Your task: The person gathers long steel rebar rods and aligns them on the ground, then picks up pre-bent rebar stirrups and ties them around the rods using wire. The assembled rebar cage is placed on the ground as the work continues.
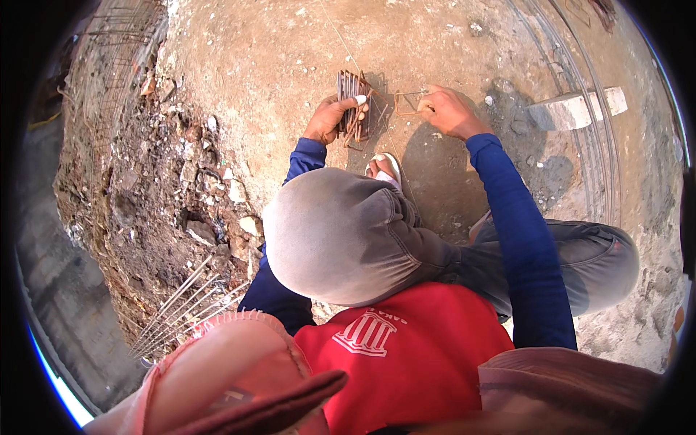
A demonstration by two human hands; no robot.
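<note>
My left hand (332, 118) is closed round a bundle of rebar stirrups (354, 109), thin bent steel pieces stacked side by side. A pale wrap shows on its thumb. To the right, my right hand (448, 112) pinches one loose rebar stirrup (406, 104), a rusty rectangular loop that points toward the bundle. A gap of bare ground lies between the loop and the bundle. Both hands are held low over the ground, just beyond my knee and sandalled foot (384, 167).
A pale block (578, 109) lies at the right, with long steel bars (596, 109) running across it. Broken rubble (196, 181) covers the left edge beside a drop. Several rods (190, 301) stick out at the lower left. A thin string (337, 32) crosses the ground.
</note>
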